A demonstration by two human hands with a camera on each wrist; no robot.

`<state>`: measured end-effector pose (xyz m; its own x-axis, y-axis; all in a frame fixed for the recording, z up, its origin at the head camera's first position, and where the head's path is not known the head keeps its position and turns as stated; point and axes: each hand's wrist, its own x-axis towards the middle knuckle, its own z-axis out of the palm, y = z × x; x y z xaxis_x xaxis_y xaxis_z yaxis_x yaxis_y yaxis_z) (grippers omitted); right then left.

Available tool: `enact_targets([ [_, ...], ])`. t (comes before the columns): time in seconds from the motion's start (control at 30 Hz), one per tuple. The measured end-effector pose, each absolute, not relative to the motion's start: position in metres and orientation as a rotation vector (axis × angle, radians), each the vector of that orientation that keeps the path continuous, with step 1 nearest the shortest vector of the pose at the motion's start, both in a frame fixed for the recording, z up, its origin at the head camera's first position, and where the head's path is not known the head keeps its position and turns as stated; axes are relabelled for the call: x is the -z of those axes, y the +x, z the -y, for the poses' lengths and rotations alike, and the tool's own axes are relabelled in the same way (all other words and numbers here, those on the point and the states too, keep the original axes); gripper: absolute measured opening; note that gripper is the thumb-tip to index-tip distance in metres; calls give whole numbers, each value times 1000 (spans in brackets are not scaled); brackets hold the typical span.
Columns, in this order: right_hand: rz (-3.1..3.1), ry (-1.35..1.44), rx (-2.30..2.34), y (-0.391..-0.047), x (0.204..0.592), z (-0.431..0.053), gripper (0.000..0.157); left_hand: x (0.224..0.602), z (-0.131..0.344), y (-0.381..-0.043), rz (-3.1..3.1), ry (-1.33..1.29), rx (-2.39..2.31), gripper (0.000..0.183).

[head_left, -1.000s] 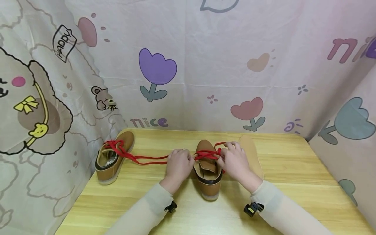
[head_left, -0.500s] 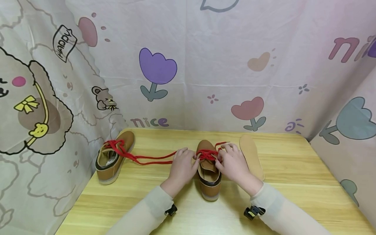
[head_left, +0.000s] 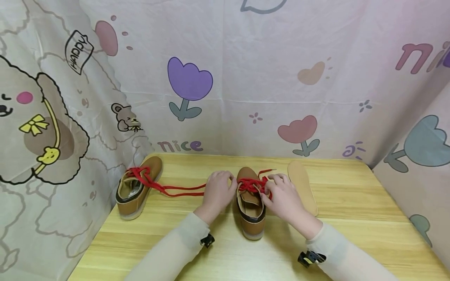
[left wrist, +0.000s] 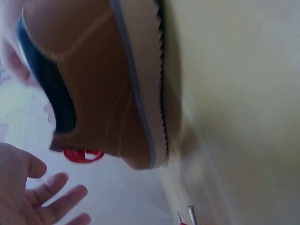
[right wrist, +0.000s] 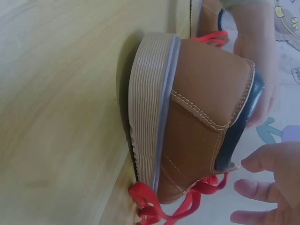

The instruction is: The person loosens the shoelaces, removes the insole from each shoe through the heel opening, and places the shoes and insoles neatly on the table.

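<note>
A brown leather shoe [head_left: 253, 227] with a dark collar stands in the middle of the table, toe pointing away. Red laces [head_left: 250, 184] cross over its front, and a loose loop hangs on its right side, clearer in the right wrist view as a red lace [right wrist: 190, 206]. My left hand [head_left: 218, 191] is beside the shoe's left side; the left wrist view shows its fingers [left wrist: 61, 204] spread and holding nothing. To the right of the laces is my right hand [head_left: 285, 197], its fingers [right wrist: 253, 190] apart with nothing between them, close to the shoe's upper edge.
A second brown shoe [head_left: 131, 208] stands at the left; its long red laces [head_left: 183, 194] stretch across to my left hand, partly hidden by it. A tan insole [head_left: 303, 189] lies right of my right hand. A printed curtain [head_left: 239, 78] hangs behind the table [head_left: 351, 249].
A second ago both hands pulled the middle shoe's laces sideways. Then the fingers came in to the lacing. Now the left hand is off the laces and the right has drawn back slightly rightward.
</note>
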<state>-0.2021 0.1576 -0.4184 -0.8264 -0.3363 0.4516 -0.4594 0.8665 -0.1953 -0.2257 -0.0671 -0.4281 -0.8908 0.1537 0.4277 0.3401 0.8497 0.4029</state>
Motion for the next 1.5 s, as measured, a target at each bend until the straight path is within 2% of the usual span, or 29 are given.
enact_targets([
  [0.27,2679,595,-403,-198,421,-161,26,433,68,-251,2698,-508,884,31],
  [0.53,2663,630,-374,-193,425,-164,27,445,62,-276,2765,-414,1174,34],
  [0.83,2674,618,-320,-189,428,-164,31,454,58,-296,2833,-408,1263,36],
  [1.1,2686,631,-311,-186,430,-161,32,461,56,-303,2889,-365,1298,44],
  [1.5,2719,607,-330,-186,427,-166,23,458,56,-298,2966,-260,1148,45],
])
